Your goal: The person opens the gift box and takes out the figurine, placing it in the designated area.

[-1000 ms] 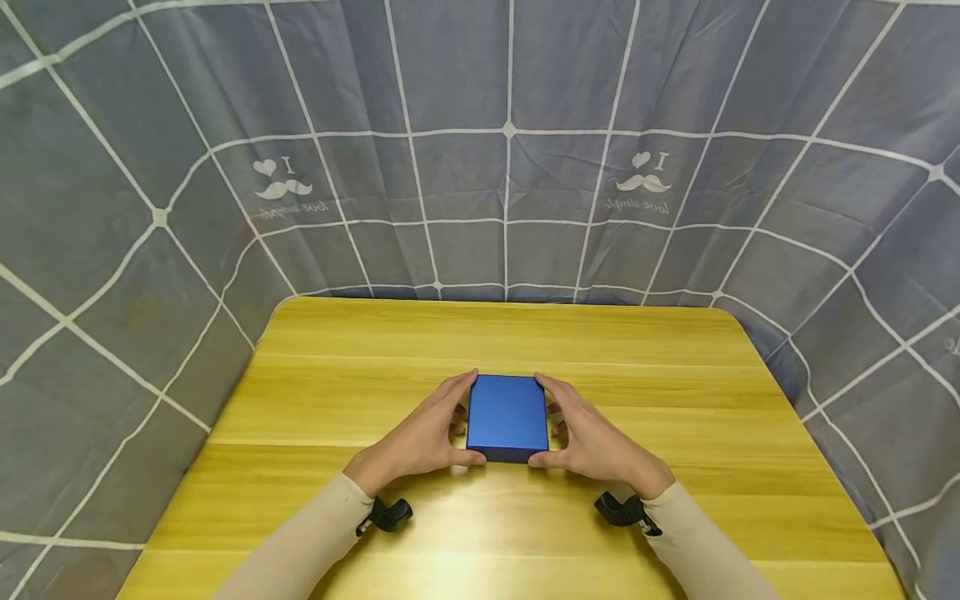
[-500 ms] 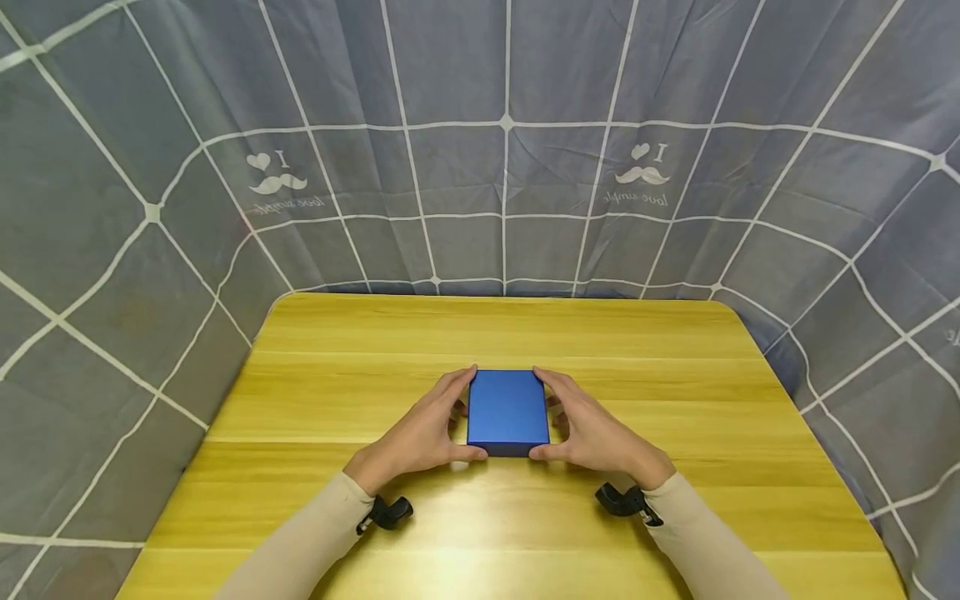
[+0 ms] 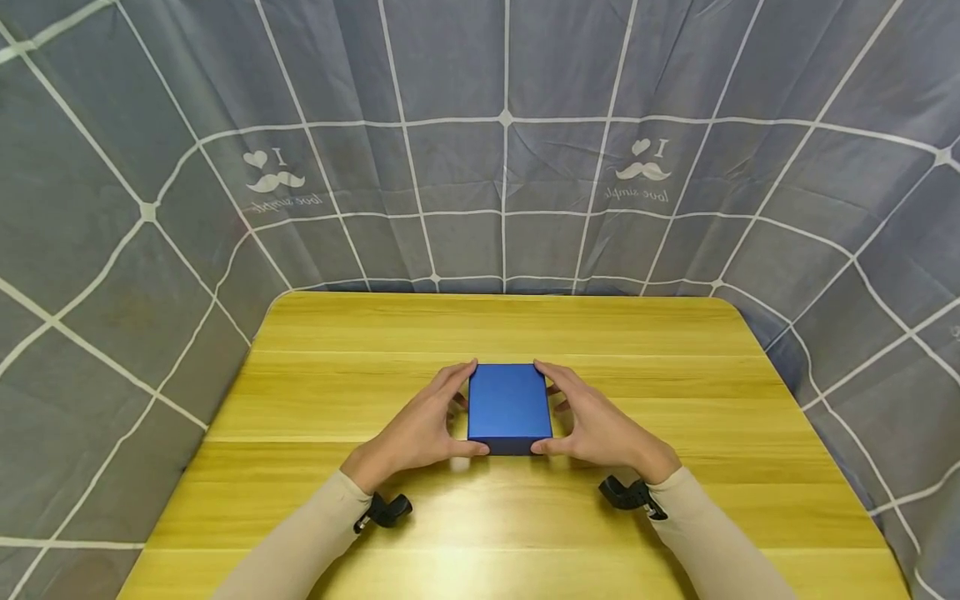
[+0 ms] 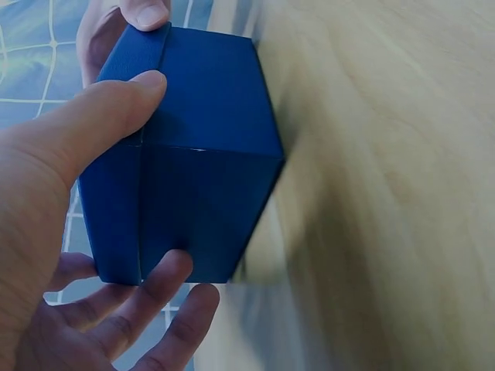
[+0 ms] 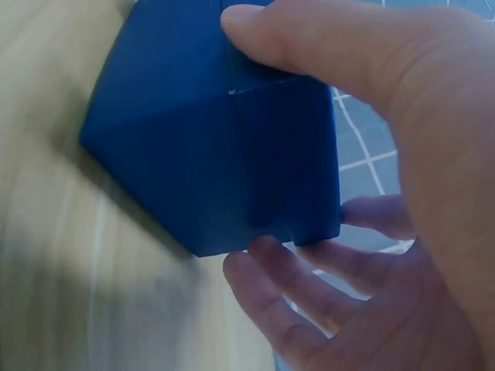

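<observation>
A blue box (image 4: 213, 209) with a fitted blue lid (image 3: 508, 400) stands on the table in front of the person. A seam between lid and lower part shows in both wrist views. The left hand (image 3: 420, 425) grips the lid at its left corners, thumb (image 4: 128, 104) on the near face and a finger at the far corner. Mirroring it, the right hand (image 3: 603, 425) grips the right corners, its thumb (image 5: 286, 31) lying by the seam. Other fingers of both hands curve along the box's sides. What the box contains is hidden.
The yellow wood-grain table (image 3: 360, 325) has rounded far corners. Grey curtains (image 3: 465, 167) with white grid lines hang behind it and along both sides. Black wrist mounts (image 3: 390, 510) sit at the cuffs of the beige sleeves (image 3: 300, 533).
The lid's top has risen slightly, and more of the box's near face shows. Both hands keep their hold on the lid. The head view has tilted slightly downward.
</observation>
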The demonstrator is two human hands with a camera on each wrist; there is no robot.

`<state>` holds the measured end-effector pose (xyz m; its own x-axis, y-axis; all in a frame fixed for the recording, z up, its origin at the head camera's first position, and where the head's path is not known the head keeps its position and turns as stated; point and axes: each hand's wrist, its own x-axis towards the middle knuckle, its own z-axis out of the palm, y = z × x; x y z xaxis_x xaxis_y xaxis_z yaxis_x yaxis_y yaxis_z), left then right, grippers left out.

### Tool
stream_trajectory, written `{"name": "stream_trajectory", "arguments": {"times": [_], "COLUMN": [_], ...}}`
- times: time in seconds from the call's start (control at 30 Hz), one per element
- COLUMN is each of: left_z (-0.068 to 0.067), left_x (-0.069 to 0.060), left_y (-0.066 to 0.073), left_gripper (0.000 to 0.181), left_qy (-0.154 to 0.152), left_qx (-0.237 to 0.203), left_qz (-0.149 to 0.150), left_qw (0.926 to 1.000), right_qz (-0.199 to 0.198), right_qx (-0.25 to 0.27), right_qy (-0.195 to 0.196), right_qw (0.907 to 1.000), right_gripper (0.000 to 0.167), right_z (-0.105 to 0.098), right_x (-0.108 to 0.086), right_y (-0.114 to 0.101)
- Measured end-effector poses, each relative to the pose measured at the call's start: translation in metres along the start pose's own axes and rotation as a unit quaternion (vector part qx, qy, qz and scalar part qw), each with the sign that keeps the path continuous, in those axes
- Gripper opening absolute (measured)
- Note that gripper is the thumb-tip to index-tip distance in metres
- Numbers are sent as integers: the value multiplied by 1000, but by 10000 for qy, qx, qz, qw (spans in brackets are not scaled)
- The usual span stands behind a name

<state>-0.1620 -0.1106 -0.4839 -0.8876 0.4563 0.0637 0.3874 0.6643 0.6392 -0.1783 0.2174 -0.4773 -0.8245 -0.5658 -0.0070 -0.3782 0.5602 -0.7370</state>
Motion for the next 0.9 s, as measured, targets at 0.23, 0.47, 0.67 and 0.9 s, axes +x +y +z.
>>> {"name": "stream_trajectory", "arguments": {"times": [0.23, 0.47, 0.67, 0.9], "left_z": [-7, -16, -24, -36], "left_x": [0, 1, 3, 5], "left_y": [4, 6, 8, 10], "left_gripper": [131, 130, 129, 128], "left_qy": [111, 287, 407, 423], "left_qx": [-65, -289, -394, -842], "left_qz": [118, 268, 263, 143], "left_qw": [9998, 9988, 9980, 9954], "right_qz": [-118, -317, -227, -177], "right_qx": [-42, -42, 223, 306], "right_qy": [123, 256, 344, 689], "right_qw": [9998, 9992, 9989, 9970], "right_gripper": [123, 121, 105, 92], "right_z": [-6, -15, -19, -21], "right_x": [1, 6, 13, 29], "right_y": [-5, -12, -19, -33]}}
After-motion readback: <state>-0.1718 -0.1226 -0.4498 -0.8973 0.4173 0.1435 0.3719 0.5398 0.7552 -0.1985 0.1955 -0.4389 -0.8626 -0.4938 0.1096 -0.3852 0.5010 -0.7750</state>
